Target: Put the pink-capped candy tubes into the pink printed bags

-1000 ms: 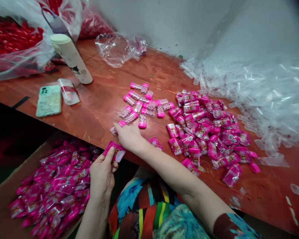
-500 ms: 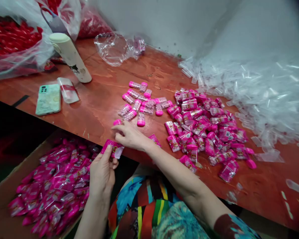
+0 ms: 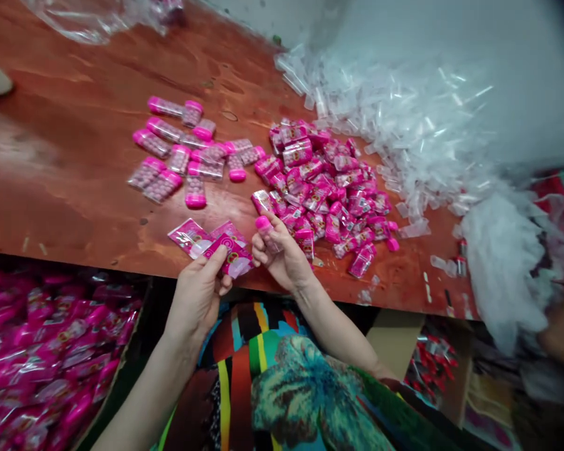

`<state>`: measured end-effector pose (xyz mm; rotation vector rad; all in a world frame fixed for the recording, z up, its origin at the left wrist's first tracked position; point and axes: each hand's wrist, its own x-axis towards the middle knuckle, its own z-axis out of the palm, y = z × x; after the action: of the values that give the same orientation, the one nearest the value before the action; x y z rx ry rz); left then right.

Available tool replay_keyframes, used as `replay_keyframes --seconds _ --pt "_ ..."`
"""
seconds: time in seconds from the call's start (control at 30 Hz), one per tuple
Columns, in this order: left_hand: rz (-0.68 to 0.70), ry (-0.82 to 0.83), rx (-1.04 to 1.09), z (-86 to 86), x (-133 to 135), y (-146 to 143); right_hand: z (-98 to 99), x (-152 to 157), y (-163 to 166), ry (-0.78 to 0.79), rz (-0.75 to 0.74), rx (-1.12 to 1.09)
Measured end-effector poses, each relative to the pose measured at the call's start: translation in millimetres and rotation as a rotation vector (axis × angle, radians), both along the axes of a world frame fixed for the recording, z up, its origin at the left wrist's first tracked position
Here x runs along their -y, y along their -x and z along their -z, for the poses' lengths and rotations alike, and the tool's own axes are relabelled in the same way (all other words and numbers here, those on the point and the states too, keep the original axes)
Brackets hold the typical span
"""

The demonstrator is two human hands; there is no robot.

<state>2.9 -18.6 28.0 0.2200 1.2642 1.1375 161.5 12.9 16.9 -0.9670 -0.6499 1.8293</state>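
Note:
Between thumb and fingers, my left hand [image 3: 200, 282] pinches a flat pink printed packet [image 3: 232, 255] above the table's front edge. Just to the right, my right hand [image 3: 282, 254] grips a small clear candy tube with a pink cap [image 3: 263, 224]; the fingers partly hide it. Under and behind the held packet lie more flat pink packets [image 3: 188, 237]. Farther back, a loose group of capped tubes of pale pink candies [image 3: 162, 186] is spread on the table. Beyond my right hand is a heap of tubes in pink wrappers [image 3: 319, 188].
Clear empty tubes [image 3: 390, 106] are piled along the wall. At lower left a box holds many pink wrapped pieces [image 3: 42, 351]. A clear plastic bag [image 3: 103, 25] lies at the back left. Red pieces [image 3: 430, 369] fill a carton below the table, beside a whitish bag [image 3: 502, 269].
My right hand has picked up a pink-capped tube and moved right, away from the loose tubes. My left hand still holds the packet. The view has swung to the right.

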Motion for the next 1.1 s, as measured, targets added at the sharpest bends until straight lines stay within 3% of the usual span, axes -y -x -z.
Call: replay_keyframes --seconds 0.2,0.43,0.63,0.87,1.1 --pt "0.138 -0.03 -0.065 0.4 2.7 -22.1 10.2 22.0 -13.9 0.039 0.006 0.052" --pt "0.169 -0.045 -0.1 4.9 4.5 -32.9 28.3 32.5 -21.8 -0.106 0.132 0.339" --pt "0.289 0.021 -0.037 9.9 5.3 -31.1 39.6 33.9 -18.0 -0.083 0.121 0.309" --pt "0.22 0.024 -0.083 20.4 6.1 -29.8 35.5 34.0 -22.0 0.016 0.073 0.108" --pt "0.158 0.04 -0.099 19.5 5.1 -30.7 29.0 38.0 -27.6 0.04 0.165 0.163"
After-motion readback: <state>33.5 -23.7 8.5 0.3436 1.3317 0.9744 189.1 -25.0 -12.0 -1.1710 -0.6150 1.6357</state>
